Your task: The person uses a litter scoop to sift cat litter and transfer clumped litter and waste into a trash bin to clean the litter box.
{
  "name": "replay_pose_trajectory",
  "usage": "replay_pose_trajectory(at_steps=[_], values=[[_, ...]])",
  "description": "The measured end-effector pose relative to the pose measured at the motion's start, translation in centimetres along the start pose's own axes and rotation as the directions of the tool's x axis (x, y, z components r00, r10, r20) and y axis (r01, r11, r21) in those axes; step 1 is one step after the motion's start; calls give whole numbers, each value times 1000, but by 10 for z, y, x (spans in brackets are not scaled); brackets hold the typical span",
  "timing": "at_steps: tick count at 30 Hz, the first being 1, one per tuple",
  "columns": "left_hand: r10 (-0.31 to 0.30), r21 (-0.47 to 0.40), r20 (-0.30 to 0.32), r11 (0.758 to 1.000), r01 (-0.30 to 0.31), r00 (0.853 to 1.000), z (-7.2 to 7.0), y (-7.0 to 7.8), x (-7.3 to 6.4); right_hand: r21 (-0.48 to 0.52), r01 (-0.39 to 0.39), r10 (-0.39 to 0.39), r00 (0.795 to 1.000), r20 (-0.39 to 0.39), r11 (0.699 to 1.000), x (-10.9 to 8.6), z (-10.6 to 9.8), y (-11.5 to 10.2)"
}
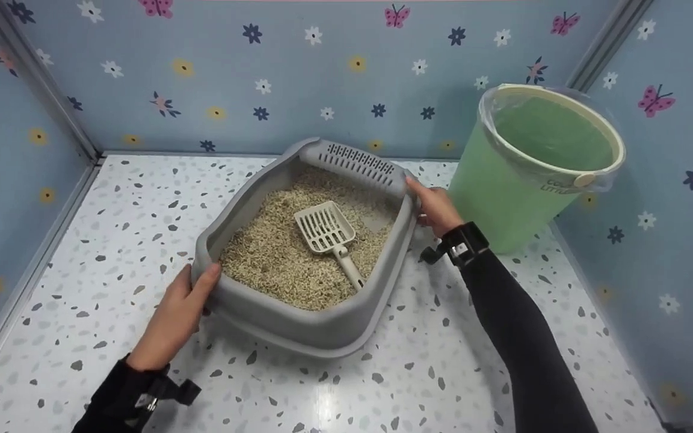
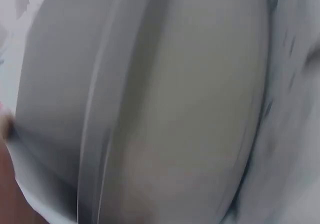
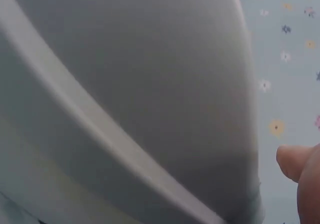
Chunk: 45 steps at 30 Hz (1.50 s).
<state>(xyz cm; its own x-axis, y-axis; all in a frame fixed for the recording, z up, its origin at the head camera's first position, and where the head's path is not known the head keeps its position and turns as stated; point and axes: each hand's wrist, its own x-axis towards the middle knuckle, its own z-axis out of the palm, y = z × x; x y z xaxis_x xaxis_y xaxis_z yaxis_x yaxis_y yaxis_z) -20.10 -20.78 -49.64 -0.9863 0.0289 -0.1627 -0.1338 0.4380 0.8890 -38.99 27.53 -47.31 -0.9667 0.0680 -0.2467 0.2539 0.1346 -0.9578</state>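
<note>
A grey litter box (image 1: 298, 329) sits at an angle in the middle, with a high slotted end towards the back wall. Tan granular litter (image 1: 268, 240) fills its inside. On the litter lies a cream slotted scoop (image 1: 325, 227), its handle pointing to the near right wall of the box. My left hand (image 1: 169, 319) grips the box's left corner, thumb over the rim and fingers out of sight beneath. At the far right corner my right hand (image 1: 438, 207) holds the rim. Both wrist views are filled by the box's outer side (image 3: 165, 84), blurred in the left one (image 2: 190, 84).
A green bin (image 1: 491, 192) with a clear plastic liner (image 1: 602, 180) stands at the right, close beyond my right hand. Blue panels (image 1: 334, 90) printed with flowers and butterflies enclose the back and both sides. The floor surface (image 1: 136, 204) is white with grey specks.
</note>
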Motion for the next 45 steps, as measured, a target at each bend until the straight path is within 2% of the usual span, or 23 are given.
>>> replay_pose_trajectory(at_steps=[4,8,14,18,21,24,27,29,31,34,36,39,43,45], values=[[-42,-64,-25,997,40,999,4,2,-1,-45,3,-5,999,-46,999,7,-3,2],[-58,-99,-36,994,54,998,-6,2,9,-40,16,-18,999,-44,999,2,-2,6],[-106,-124,-20,987,103,994,-38,-4,42,10,21,-21,999,-37,1000,-28,0,19],[-132,-138,-25,982,128,991,-56,-6,64,-55,28,-30,999,-39,998,-52,1,29],[-126,-145,-33,982,120,992,-60,-4,72,-104,43,-48,998,-40,994,-59,-3,32],[-128,-123,-4,984,127,992,-52,-4,63,-102,13,-18,999,-44,995,-54,-11,31],[-109,-94,46,989,113,993,-33,-2,38,-156,-22,10,997,-80,987,-44,-23,30],[-73,-104,81,991,81,994,-17,0,19,-211,-35,13,994,-109,977,-37,-31,28],[-24,-123,92,992,35,995,-1,4,2,-263,-25,-9,992,-129,964,-33,-37,25],[14,-176,96,984,3,995,18,11,-12,-268,-6,-31,991,-134,963,-30,-43,23],[12,-206,87,979,6,996,25,14,-15,-257,8,-40,992,-121,966,-30,-44,23],[1,-247,64,969,15,998,27,15,-11,-236,21,-48,993,-110,971,-34,-43,24],[6,-250,38,968,4,999,18,9,0,-193,21,-39,995,-93,981,-45,-38,28],[6,-239,47,971,6,999,10,6,6,-162,8,-22,996,-82,987,-53,-37,32]])
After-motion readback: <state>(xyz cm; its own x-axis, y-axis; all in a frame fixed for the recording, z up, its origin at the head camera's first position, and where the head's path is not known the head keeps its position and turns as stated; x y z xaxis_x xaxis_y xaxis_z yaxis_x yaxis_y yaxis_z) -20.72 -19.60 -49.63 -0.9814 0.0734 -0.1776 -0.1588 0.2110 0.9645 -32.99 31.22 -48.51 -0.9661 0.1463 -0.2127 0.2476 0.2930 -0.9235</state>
